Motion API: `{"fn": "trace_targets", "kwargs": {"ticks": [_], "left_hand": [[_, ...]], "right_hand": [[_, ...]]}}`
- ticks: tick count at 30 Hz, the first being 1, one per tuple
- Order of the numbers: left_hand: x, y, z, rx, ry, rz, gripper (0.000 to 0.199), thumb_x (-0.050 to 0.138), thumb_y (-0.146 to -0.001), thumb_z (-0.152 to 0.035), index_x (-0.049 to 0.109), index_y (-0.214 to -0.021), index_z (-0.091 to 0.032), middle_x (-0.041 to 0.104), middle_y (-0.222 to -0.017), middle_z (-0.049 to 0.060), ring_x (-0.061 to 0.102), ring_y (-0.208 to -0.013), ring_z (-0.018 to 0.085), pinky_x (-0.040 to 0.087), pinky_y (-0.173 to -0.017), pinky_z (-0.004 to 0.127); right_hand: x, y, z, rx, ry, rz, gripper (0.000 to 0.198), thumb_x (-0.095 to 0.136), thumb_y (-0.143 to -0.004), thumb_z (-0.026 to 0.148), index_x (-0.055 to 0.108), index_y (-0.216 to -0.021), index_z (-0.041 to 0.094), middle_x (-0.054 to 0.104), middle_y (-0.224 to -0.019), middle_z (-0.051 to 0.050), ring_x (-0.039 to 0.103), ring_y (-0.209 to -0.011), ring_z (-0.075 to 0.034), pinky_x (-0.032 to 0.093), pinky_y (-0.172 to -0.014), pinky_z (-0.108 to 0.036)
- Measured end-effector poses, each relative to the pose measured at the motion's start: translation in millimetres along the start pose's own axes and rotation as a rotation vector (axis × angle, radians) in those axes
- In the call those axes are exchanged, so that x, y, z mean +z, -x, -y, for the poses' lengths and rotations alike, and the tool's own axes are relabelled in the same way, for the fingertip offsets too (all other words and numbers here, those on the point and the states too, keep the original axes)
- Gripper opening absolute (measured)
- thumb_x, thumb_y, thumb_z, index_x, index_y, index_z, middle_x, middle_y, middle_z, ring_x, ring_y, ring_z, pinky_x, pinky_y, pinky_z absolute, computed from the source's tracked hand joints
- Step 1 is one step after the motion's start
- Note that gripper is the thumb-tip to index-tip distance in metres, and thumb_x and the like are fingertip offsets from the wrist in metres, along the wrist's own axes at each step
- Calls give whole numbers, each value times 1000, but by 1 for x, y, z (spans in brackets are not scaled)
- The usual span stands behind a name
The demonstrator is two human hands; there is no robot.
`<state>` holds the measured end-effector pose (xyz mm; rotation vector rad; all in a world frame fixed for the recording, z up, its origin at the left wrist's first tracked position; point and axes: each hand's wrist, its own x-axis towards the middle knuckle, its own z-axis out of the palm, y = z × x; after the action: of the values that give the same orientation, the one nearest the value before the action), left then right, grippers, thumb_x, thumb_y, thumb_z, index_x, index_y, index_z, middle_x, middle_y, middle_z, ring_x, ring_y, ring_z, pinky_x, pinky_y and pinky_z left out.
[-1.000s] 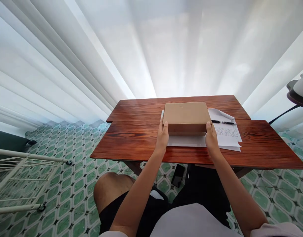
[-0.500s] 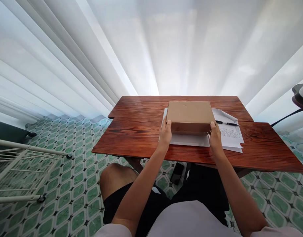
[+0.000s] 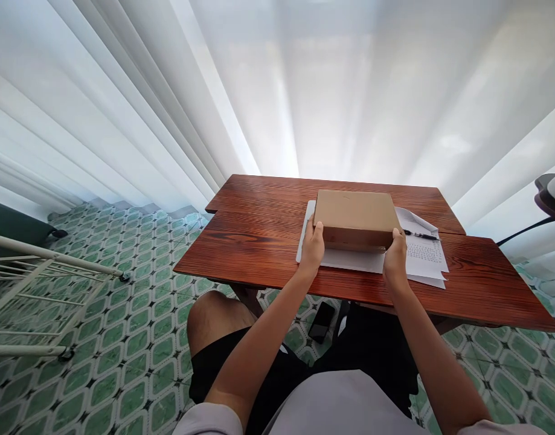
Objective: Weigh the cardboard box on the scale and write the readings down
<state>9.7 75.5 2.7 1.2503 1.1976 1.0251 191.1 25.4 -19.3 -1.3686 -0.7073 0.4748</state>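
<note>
Brown cardboard box [image 3: 356, 211] gripped between both hands, left hand [image 3: 312, 246] at its left near corner, right hand [image 3: 396, 257] at its right. Box is over a white flat sheet [image 3: 349, 260], midway along the desk's [image 3: 245, 244] front edge; can't tell if touching. Written papers [image 3: 426, 258] just right, pen [image 3: 421, 235] on top. Phone [image 3: 321, 322] on floor [image 3: 150, 314], below front edge.

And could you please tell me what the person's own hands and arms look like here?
The left hand and right hand are both bare, without gloves. The forearms are uncovered too, with no watch or bracelet showing. A pale left sleeve and a pale right sleeve show at the lower edge. Any rings cannot be ruled out, as the fingers are partly hidden.
</note>
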Motion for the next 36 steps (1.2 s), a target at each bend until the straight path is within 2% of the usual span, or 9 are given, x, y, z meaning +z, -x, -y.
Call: {"fn": "trace_targets", "kwargs": {"ticks": [3,7,14,18,23,29,36], "left_hand": [[1,1,-1,4,-2,-6,67,33,-101,-56,24,-160,-25,24,-164,0,24,-151,22,27,-122,33],[-1,3,-8,65,5,-41,61,32,-102,-50,29,-158,-26,26,-163,-1,25,-151,20,25,-123,33],[-20,2,-18,103,18,-120,58,35,-102,-47,33,-156,-25,36,-159,0,30,-149,19,24,-123,32],[-40,2,-20,112,15,-183,57,35,-102,-44,35,-155,-23,35,-159,1,30,-149,18,24,-123,31],[-70,5,-21,130,43,-250,57,34,-102,-42,36,-154,-20,34,-160,3,31,-148,17,27,-121,29],[-110,3,-14,155,62,-338,55,35,-102,-41,37,-153,-20,35,-159,4,33,-146,18,27,-121,31],[-153,0,-3,173,68,-450,54,36,-102,-37,38,-153,-19,39,-157,6,39,-142,21,31,-118,34]], "right_hand": [[2,1,2,-11,4,-13,50,38,-96,53,57,-133,24,58,-139,-6,48,-133,-26,33,-116,-47],[5,4,9,3,24,-15,55,42,-95,59,53,-137,26,55,-143,-7,47,-135,-28,34,-116,-50],[28,9,23,20,-7,2,54,49,-93,57,53,-136,24,57,-140,-8,49,-132,-29,35,-116,-50],[48,14,28,-32,1,61,51,50,-92,57,56,-131,24,60,-134,-8,51,-130,-29,37,-114,-51],[76,26,34,-29,10,141,49,53,-91,58,59,-125,23,62,-132,-8,55,-125,-29,41,-110,-48],[113,46,37,33,10,212,55,44,-95,60,54,-135,23,57,-140,-9,49,-133,-29,40,-111,-47],[157,63,34,15,-14,296,56,44,-94,58,55,-135,21,58,-140,-9,50,-131,-28,39,-111,-45]]}}
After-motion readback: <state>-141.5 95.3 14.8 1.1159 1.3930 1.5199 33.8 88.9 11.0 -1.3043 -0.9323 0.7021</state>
